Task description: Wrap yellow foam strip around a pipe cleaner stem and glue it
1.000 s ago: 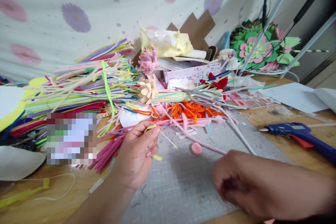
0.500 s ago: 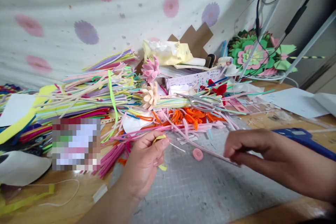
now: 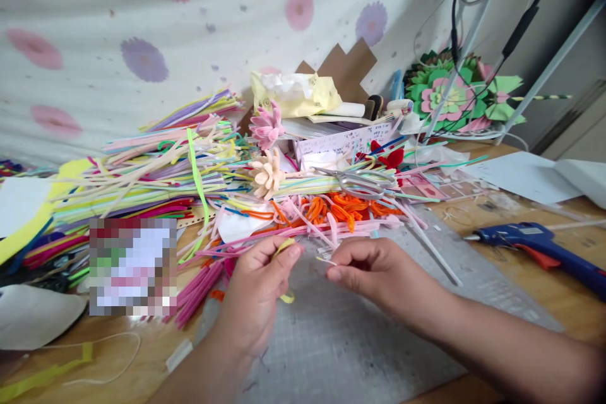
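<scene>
My left hand [image 3: 258, 290] is closed in a pinch around a narrow yellow strip [image 3: 286, 297], whose lower end hangs below the fingers. Just to its right, my right hand [image 3: 372, 271] pinches a thin white stick [image 3: 326, 260] with a yellowish tip pointing at the left fingers. Whether the stick still touches the left hand is hard to make out. Both hands hover over a grey cutting mat [image 3: 345, 353]. Behind them lie orange pipe cleaners [image 3: 343, 208] and pink pipe cleaners [image 3: 201, 293].
Silver scissors [image 3: 362, 184] rest on pipe cleaners at the back. A blue glue gun [image 3: 534, 243] lies at the right. A large pipe cleaner heap [image 3: 156, 170] fills the back left. Pink and cream fuzzy flowers [image 3: 267, 173] stand mid-back; a paper flower [image 3: 447, 101] is behind right.
My right hand has come left, close to my left hand, and now pinches the white stick that stuck out there. The small pink coil on the mat is now out of sight.
</scene>
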Demonstrator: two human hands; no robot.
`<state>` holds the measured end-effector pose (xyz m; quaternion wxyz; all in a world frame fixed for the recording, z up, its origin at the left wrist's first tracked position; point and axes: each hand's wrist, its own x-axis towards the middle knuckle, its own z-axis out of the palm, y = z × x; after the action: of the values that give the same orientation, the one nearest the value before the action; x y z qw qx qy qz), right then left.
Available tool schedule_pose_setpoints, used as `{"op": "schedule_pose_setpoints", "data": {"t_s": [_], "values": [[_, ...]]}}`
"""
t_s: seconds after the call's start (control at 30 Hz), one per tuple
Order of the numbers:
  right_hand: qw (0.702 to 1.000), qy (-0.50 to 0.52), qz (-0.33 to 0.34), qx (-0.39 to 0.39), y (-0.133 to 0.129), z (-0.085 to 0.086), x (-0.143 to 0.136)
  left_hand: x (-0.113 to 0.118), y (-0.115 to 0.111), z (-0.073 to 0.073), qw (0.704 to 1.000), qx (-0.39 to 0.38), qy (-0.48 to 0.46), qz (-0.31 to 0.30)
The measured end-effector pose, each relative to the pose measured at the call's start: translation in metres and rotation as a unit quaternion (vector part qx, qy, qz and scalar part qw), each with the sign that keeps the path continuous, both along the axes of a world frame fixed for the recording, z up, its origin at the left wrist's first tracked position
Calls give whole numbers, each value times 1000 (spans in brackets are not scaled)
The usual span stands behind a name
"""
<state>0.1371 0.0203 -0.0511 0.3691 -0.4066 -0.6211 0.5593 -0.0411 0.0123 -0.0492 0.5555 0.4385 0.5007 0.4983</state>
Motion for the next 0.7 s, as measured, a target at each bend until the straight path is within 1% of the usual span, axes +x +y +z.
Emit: {"op": "schedule_pose_setpoints", "data": {"t_s": [0.03,0.1,0.13,0.2,0.27,0.3,0.37,0.43,0.5,0.57,0.6,0.7], "values": [[999,16,-1,-29,1,1,5,-2,2,0,999,11,37,5],[996,43,3,-76,2,4,14,-4,5,-1,990,33,137,-20],[994,58,5,-92,3,5,18,-4,6,-2,978,51,195,-45],[988,93,3,-120,4,9,24,-4,7,-3,945,96,301,-86],[982,125,-3,-144,4,11,28,-3,8,-4,912,144,372,-94],[979,138,-8,-152,4,12,28,-2,8,-5,900,165,392,-92],[975,153,-16,-163,3,13,28,-2,7,-5,889,195,406,-79],[972,163,-17,-167,3,14,26,-1,6,-4,892,209,397,-65],[970,174,-20,-170,2,14,24,0,5,-3,899,196,386,-64],[967,188,-22,-171,1,14,23,0,4,-2,898,176,393,-91],[965,195,-23,-172,1,14,22,-1,4,-3,892,173,402,-113],[961,211,-33,-174,1,12,20,-3,4,-4,862,195,435,-175]]}}
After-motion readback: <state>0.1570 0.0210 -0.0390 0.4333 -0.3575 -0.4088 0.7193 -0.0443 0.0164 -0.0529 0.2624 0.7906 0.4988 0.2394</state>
